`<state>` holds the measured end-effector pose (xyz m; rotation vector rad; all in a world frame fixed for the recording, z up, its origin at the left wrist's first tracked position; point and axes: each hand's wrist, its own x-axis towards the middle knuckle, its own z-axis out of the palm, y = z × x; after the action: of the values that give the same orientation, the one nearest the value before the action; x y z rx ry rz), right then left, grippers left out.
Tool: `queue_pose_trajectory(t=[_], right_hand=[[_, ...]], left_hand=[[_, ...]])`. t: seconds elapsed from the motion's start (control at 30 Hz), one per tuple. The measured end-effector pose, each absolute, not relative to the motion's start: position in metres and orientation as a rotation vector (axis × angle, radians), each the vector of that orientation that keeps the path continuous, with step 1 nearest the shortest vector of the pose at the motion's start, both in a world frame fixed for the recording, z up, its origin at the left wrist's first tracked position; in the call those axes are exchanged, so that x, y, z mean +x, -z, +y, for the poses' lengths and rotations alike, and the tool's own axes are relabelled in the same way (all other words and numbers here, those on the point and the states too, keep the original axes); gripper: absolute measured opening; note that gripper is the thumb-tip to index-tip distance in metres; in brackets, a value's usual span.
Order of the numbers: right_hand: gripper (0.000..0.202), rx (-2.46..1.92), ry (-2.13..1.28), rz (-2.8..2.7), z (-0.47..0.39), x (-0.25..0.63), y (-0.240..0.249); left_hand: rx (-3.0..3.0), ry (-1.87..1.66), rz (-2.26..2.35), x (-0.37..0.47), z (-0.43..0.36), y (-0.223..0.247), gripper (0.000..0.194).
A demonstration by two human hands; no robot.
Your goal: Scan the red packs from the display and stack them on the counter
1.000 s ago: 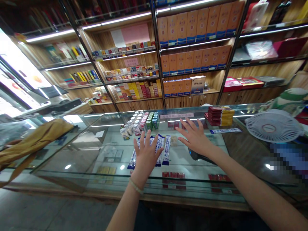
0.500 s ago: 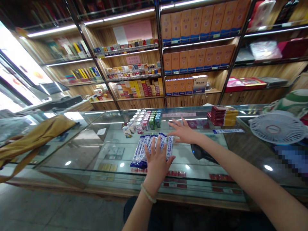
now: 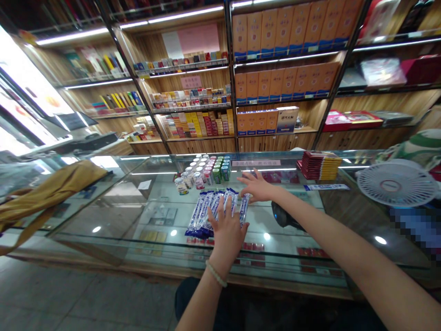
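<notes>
My left hand (image 3: pixel 228 234) lies with fingers spread over a row of long blue-and-white packets (image 3: pixel 201 211) on the glass counter (image 3: pixel 138 230). Its fingertips rest on the packets or just above them; I cannot tell which. At the row's right end, my right hand (image 3: pixel 258 186) reaches in with its fingers apart. Its lower fingers are at the top of the rightmost packet (image 3: pixel 244 208), and whether they touch it is unclear. Both hands hold nothing. A bead bracelet (image 3: pixel 216 274) circles my left wrist.
Small lidded tubs (image 3: pixel 199 179) stand in rows behind the packets. To the right are a black handheld device (image 3: pixel 279 215), one more packet (image 3: pixel 326 187), a stack of red and yellow packs (image 3: pixel 319 165) and a white fan (image 3: pixel 396 184). A mustard bag (image 3: pixel 65 186) lies left.
My right hand has moved slightly left and down, closer to the rightmost packet. That packet now leans more to the right at its top. My left hand has shifted slightly over the row.
</notes>
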<state>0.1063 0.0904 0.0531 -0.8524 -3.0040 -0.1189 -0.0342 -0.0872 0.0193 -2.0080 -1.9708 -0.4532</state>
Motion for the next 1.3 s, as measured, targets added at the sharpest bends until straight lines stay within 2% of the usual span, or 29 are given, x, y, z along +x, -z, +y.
queue_pose_trajectory(t=[0.23,0.7,1.17,1.3], right_hand=[[0.026,-0.877,0.141,-2.994,0.094,0.119,-0.055],[0.017,-0.894,0.21,-2.823,0.09,0.148,-0.069],[0.018,-0.981,0.597,-2.31,0.078,0.199,-0.074],[0.012,-0.953,0.684,-2.125,0.075,0.209,-0.071]], left_hand=[[-1.959,0.42,-1.965,-0.03,-0.082,-0.019,0.025],[-1.964,0.387,-1.957,-0.026,-0.065,-0.035,0.02],[-2.0,0.623,-1.632,-0.035,-0.02,-0.072,0.017],[-2.007,0.703,-1.537,-0.034,-0.003,-0.076,0.017]])
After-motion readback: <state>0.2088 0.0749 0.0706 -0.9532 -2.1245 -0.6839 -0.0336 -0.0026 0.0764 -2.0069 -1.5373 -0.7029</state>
